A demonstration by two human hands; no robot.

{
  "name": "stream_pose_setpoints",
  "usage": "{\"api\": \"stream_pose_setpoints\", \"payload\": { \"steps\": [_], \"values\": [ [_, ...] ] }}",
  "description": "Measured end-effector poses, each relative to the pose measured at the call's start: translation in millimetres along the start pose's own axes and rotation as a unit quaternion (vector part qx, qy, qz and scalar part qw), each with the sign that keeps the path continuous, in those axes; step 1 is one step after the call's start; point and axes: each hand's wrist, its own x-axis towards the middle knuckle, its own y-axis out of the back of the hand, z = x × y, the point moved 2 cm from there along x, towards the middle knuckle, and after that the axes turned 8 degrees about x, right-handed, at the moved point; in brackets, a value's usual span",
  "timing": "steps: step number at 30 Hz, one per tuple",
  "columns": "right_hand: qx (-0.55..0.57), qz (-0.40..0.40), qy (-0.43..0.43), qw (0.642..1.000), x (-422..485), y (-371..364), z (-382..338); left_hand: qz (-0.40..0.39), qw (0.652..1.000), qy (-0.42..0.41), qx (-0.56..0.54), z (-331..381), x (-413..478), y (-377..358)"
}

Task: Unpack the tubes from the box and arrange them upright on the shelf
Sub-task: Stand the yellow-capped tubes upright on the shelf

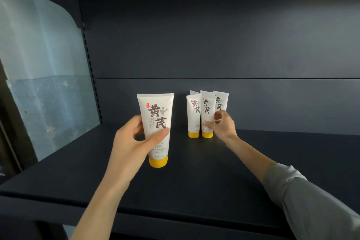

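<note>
1. the held tube is gripped round its middle by the left hand, with the thumb across the front and the fingers behind. it's kept upright with its yellow cap down, and looks to be held just clear of the shelf, not set down yet.
2. it's placed at roughly 9 o'clock of the standing group, with a clear gap between them.
3. step in hand, as judged: the tube gets parked beside the group. it's best kept vertical, lowered till the cap is flat on the shelf, then slid toward 3 o'clock to close up with the front row. the grip should only be eased once the tube is felt to stand. tall tubes on small caps probably tip easily, so the whole lot could be knocked over by one nudge.
4. the right hand is laid against the group's 4 o'clock side, thumb on the front middle tube, fingers curled by the right one. whether anything is pinched or just steadied can't be told.
5. counts: one tube is held and five tops can be made out in the group, with more possibly hidden behind. two hands and one grey sleeve are seen. no box is seen.
6. further out, a dark back panel is seen at 12 o'clock and a pale blue sheet at 9 o'clock.
</note>
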Motion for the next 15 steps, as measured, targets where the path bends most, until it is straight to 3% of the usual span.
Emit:
{"api": "stream_pose_setpoints", "payload": {
  "steps": [6, 12, 15],
  "values": [
    [0.004, 0.003, 0.09, 0.996, -26, 15, -32, -0.016, 0.999, 0.024, -0.043, -2, 7, -3],
    [0.086, -0.157, 0.212, 0.961, -100, 21, -66, -0.033, 0.993, 0.045, -0.108, 3, 12, -33],
    [0.083, -0.222, 0.227, 0.945, -127, 24, -72, -0.038, 0.991, 0.038, -0.121, 4, 12, -45]
  ]
}}
